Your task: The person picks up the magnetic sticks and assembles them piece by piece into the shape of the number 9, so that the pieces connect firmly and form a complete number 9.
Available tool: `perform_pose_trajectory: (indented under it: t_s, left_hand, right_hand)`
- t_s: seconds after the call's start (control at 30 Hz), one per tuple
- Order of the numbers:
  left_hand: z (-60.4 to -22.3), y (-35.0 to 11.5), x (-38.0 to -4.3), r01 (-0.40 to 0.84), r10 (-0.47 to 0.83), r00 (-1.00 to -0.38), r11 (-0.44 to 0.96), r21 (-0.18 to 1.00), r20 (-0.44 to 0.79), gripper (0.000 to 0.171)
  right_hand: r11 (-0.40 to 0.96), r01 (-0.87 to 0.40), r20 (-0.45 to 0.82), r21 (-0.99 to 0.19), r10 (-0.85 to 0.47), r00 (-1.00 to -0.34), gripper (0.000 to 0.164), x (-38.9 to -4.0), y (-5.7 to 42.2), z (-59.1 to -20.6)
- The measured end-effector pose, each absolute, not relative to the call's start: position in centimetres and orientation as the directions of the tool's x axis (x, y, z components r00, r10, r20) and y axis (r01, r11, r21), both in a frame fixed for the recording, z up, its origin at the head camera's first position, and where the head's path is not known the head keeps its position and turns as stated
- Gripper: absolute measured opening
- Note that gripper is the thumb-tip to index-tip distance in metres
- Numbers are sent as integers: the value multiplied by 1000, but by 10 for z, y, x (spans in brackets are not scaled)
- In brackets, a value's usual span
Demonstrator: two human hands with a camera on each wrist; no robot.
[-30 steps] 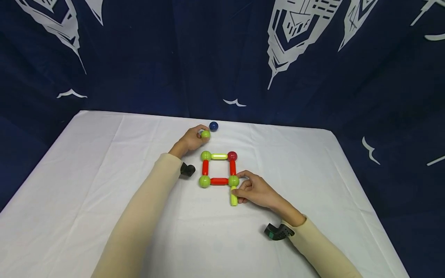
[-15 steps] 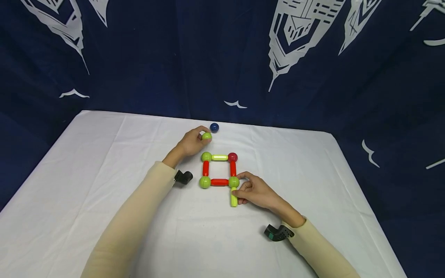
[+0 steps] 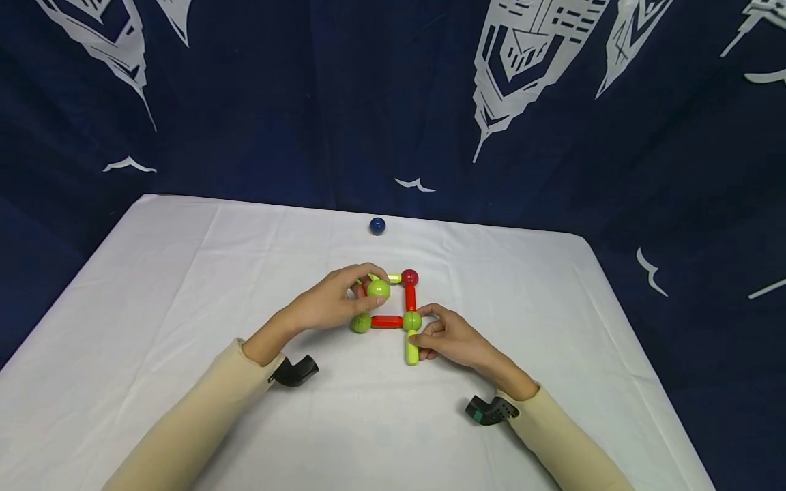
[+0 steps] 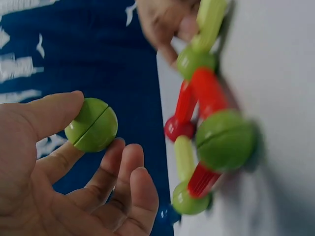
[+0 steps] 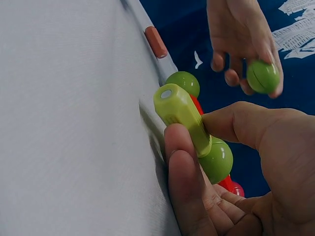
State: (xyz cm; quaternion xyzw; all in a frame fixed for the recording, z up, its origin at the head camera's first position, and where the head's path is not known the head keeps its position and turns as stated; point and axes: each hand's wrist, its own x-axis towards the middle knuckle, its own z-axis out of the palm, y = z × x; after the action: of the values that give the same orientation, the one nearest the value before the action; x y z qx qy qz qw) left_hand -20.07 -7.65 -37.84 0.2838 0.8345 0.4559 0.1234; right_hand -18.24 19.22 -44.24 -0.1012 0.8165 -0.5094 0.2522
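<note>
My left hand (image 3: 334,298) pinches a loose green ball (image 4: 92,125) between thumb and fingers, held up over the left part of a square of rods and balls. Red rods (image 3: 387,321) and a yellow-green rod form its sides, with a red ball (image 3: 409,277) at the far right corner and green balls at the others. In the head view the far left corner is hidden behind my left hand. A yellow-green rod (image 5: 182,115) points toward me from the near right green ball (image 3: 412,320). My right hand (image 3: 451,335) pinches that rod with thumb and fingers.
On the white-covered table (image 3: 528,293), a dark blue ball (image 3: 377,226) lies near the far edge. A reddish rod (image 5: 156,42) shows apart from the square in the right wrist view. Behind the table hangs a dark blue printed cloth (image 3: 368,102).
My left hand has brought the green ball from beside the blue ball toward me and slightly right, over the square. My right hand has kept its place on the yellow-green rod.
</note>
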Motion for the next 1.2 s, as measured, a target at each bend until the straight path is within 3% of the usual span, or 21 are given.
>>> perform_pose_trajectory:
  t_s: [0.27,0.57,0.97,1.2]
  left_hand:
    - [-397,-71,-160,392,692,-722,419,819,-9,31]
    - [-415,-56,-141,375,740,-668,424,824,-77,28]
    - [-425,-35,-133,407,722,-682,503,762,-113,52]
    - [-428,-27,-132,464,705,-704,551,694,-89,52]
  right_hand:
    - [447,102,-313,-889,-428,-848,58,-183,194,-442]
    - [444,103,-312,-890,-429,-848,56,-183,193,-442]
    - [439,73,-288,-895,-448,-846,53,-183,192,-441]
    - [446,68,-286,-892,-442,-850,54,-182,193,-441]
